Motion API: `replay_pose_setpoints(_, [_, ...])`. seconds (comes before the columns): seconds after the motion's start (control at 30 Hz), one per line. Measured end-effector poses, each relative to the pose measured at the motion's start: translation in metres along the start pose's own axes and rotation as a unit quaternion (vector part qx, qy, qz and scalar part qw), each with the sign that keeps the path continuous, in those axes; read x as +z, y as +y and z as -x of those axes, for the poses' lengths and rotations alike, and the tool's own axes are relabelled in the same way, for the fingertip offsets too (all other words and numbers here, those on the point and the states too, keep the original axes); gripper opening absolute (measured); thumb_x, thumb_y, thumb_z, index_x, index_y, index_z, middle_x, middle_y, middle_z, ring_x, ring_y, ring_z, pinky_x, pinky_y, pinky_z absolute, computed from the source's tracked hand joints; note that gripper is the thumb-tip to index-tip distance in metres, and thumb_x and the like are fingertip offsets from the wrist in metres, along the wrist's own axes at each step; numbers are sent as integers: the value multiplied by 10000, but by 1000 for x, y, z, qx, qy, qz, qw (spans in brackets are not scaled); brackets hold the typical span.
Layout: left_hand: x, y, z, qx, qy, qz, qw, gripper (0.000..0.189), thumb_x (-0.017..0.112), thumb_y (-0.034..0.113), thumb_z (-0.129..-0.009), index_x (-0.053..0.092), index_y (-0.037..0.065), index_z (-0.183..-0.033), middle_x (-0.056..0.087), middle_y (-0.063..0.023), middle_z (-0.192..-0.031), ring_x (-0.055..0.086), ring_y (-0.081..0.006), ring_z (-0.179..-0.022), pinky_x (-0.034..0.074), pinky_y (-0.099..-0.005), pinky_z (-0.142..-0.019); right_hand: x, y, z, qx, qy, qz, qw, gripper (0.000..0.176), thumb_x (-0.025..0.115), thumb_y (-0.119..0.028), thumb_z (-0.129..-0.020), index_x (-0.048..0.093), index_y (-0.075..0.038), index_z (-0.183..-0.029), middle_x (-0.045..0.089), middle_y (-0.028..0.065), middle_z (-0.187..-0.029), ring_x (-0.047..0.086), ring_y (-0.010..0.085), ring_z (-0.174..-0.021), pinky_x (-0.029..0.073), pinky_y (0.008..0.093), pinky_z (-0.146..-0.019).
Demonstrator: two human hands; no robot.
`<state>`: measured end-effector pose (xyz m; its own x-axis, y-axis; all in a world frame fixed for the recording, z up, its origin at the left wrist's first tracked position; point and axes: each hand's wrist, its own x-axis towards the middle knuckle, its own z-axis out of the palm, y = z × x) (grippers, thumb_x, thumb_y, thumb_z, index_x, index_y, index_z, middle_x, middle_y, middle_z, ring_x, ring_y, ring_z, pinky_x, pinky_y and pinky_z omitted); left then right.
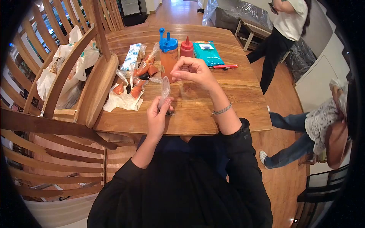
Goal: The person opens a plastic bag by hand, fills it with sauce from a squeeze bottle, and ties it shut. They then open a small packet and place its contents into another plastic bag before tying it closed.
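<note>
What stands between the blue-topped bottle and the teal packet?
In the head view, the red bottle stands between them, its lower part hidden by the right hand.

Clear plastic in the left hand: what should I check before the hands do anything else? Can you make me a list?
1. Left hand has a grip on the clear plastic: ok, thumb and fingers hold it, and it sticks upward.
2. Right hand is free: cannot tell; its fingertips are bunched, and something thin could be hidden there.
3. Clear plastic is open at the top: cannot tell, too blurry.
4. Orange bottle stands upright: ok, blue top on.
5. Red bottle stands upright: ok.
6. White paper has nothing on it: not ok, small filled bags rest on it.
</note>
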<state>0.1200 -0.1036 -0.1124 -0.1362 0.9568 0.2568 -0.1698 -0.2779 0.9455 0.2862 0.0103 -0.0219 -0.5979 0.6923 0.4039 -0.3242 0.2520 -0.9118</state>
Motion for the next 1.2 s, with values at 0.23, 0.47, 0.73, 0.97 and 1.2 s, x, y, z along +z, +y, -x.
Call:
replay_pose_setpoints(0.23, [2, -4, -2, -7, 20, -10, 1000, 181, 626, 190, -1014, 675, 20, -1053, 586, 32, -789, 510, -40, -743, 409, -206, -694, 2, 6, -1, -42, -59, 145, 987, 142, 809, -112, -846, 685, -53, -881, 681, -18, -847, 597, 50, -738, 466, 217, -666])
replay_pose_setpoints(0.47, [1, -6, -3, -7, 11, -17, 1000, 177, 635, 197, -1011, 679, 28, -1041, 597, 35, -784, 516, -32, -727, 402, -203, -676, 0, 10, -1, -29, -8, 115, 993, 107, 772, -63, -868, 669, -37, -874, 669, -15, -854, 598, 44, -762, 469, 207, -680])
replay_pose_setpoints(0.73, [3, 2, -1, -15, 17, -7, 1000, 173, 661, 207, -1000, 676, 40, -1043, 591, 40, -778, 509, -23, -723, 387, -193, -662, -4, 4, -2, -61, 92, 113, 987, 91, 719, -41, -908, 696, -7, -989, 673, -12, -842, 618, 41, -747, 498, 201, -671])
replay_pose_setpoints(0.97, [3, 0, -1, -21, 9, 18, 1000, 172, 646, 222, -1007, 670, 57, -1053, 565, 55, -783, 493, -18, -733, 375, -187, -668, -5, 4, -4, -112, 127, 178, 969, 103, 694, -56, -914, 691, -35, -1014, 681, -15, -866, 610, 40, -742, 463, 186, -655])
replay_pose_setpoints(1.2, [1, -1, -2, -24, 18, 6, 1000, 166, 642, 207, -1008, 667, 48, -1048, 567, 47, -780, 503, -25, -726, 390, -190, -663, -8, -5, -3, -126, -13, 265, 956, 222, 739, -90, -861, 638, -63, -1057, 586, 86, -1261, 598, 120, -1051, 503, 249, -793])
